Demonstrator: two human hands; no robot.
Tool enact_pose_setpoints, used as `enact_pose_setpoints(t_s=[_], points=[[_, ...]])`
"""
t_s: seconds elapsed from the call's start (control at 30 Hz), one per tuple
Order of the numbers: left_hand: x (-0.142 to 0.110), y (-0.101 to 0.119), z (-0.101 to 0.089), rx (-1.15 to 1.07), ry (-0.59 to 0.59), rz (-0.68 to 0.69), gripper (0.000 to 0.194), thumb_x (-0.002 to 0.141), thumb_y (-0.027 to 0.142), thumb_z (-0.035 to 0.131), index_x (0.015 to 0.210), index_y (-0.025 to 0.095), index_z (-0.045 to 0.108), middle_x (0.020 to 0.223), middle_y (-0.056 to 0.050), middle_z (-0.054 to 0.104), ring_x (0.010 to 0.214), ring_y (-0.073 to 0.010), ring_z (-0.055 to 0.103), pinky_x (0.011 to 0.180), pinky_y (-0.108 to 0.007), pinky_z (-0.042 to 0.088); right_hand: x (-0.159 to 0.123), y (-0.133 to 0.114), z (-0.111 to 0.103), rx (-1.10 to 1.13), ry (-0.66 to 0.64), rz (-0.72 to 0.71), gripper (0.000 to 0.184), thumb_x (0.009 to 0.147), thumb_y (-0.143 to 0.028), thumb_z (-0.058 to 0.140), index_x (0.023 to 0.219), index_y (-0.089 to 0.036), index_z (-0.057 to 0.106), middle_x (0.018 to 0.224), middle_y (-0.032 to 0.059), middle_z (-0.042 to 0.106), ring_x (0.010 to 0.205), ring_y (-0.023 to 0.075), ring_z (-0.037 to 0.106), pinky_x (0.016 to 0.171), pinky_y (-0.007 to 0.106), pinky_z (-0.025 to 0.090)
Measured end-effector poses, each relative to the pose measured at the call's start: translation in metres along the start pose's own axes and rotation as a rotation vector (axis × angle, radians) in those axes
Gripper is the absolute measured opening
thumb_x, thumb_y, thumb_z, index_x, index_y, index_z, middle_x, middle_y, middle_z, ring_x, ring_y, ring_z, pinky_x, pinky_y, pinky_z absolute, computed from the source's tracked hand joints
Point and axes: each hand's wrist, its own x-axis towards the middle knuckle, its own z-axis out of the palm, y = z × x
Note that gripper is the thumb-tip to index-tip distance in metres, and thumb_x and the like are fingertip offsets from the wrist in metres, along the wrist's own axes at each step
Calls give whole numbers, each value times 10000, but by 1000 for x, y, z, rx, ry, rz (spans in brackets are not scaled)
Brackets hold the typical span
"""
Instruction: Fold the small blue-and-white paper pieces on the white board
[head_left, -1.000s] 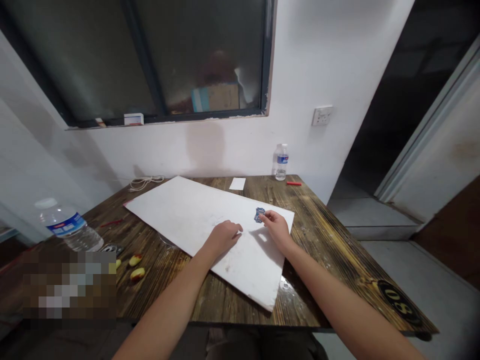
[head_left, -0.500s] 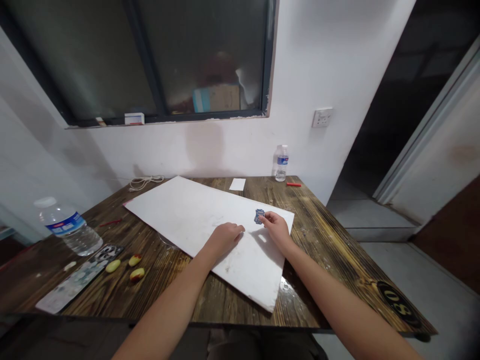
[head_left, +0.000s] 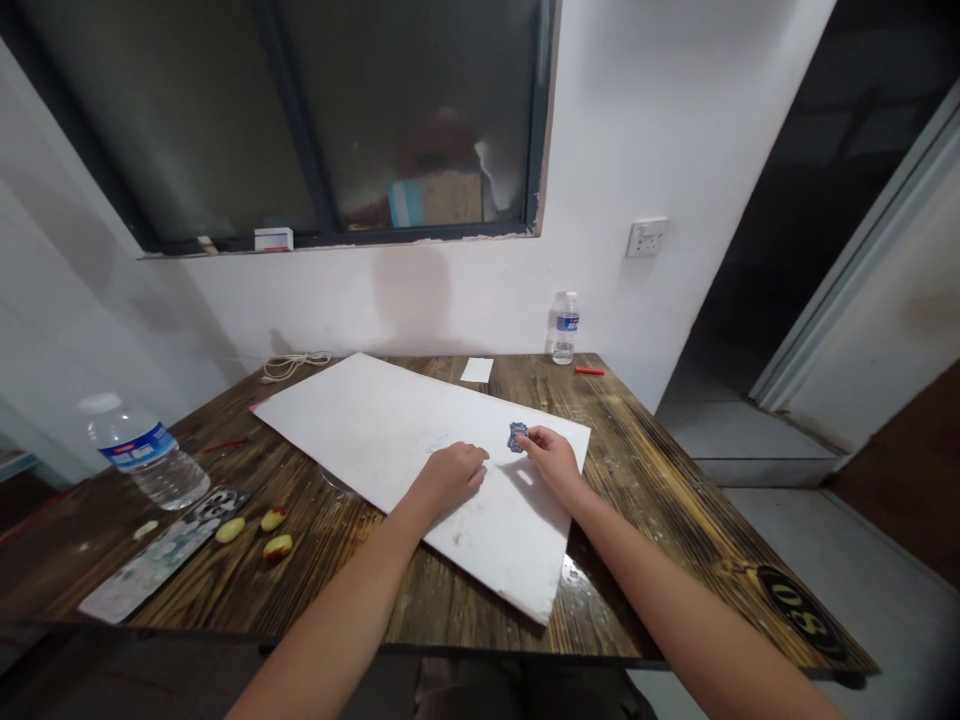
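Note:
A small, flat, blue-patterned piece with an uneven edge [head_left: 517, 437] is pinched between the thumb and fingers of my right hand [head_left: 551, 455]. It is held just above the right part of a white board [head_left: 360, 420], and its exact kind is too small to tell. My left hand [head_left: 452, 472] rests on the middle of the board, its fingers bent and close together. Whatever may be under those fingers is hidden. The board lies at a slant across the wooden table [head_left: 660, 520], and faint marks show near my left hand.
Left of the board lie several yellow-green fruits [head_left: 277, 548], a long patterned case [head_left: 161, 560] and a large water bottle [head_left: 154, 455]. At the back are a white cable [head_left: 292, 365], a white paper [head_left: 477, 370], a small bottle [head_left: 566, 335] and a red stick [head_left: 589, 371].
The patterned piece has turned slightly in my right hand and sits a touch lower. My left hand stays on the board. The whole view has shifted very slightly.

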Motion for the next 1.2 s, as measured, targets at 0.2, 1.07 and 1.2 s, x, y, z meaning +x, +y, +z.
enact_pose_setpoints(t_s=[0.2, 1.07, 1.2], points=[[1, -5, 4, -240, 130, -148, 200, 800, 104, 537, 920, 193, 671, 892, -44, 700, 851, -185, 621, 780, -296, 456, -2, 2, 3, -10, -61, -3, 284, 681, -462, 669, 679, -182, 618, 627, -3, 610, 583, 140, 498, 573, 263, 362], [8, 6, 19, -1178, 380, -394, 267, 641, 326, 781, 780, 144, 645, 588, 15, 588, 562, -114, 565, 549, -222, 438, -18, -2, 22, 106, -250, 20, 307, 640, -449, 735, 639, -178, 589, 579, -25, 559, 550, 112, 447, 540, 244, 337], [8, -4, 19, -1166, 349, -444, 240, 702, 319, 724, 867, 153, 674, 709, -38, 683, 659, -157, 631, 612, -263, 501, -19, -8, 19, 146, -162, 43, 325, 640, -457, 733, 633, -179, 566, 572, -28, 535, 560, 114, 444, 555, 249, 351]])
